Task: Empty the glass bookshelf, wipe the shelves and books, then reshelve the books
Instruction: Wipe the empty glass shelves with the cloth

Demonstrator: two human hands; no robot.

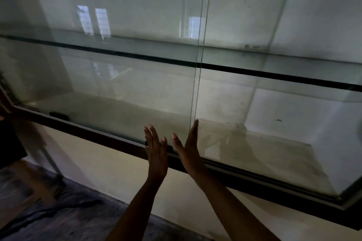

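Dim room: dark floor (58,211) at lower left, cream wall (117,172) below the cabinet. Item: glass bookshelf (98,136), dark-framed, filling most of the frame. It has sliding front panes, one glass shelf (274,76) with a dark edge across the middle, and a pale, dusty bottom shelf (264,158) beneath. No books in view; the compartments seen hold nothing. Left hand (156,148), lower centre: fingers straight, palm flat on the left pane (117,88), clasping nothing. Right hand (189,148), just beside it: fingers straight, seen edge-on at the pane's vertical edge (197,84). Whether it bears on that edge or only lies along it is unclear through the reflections. Handling: panes stiff, smooth, slippery and breakable, probably heavy. They are best moved by flat palm pressure low near the track, or by an even push on the edge, without twisting. Glass shelf likewise fragile; wipe with light pressure.
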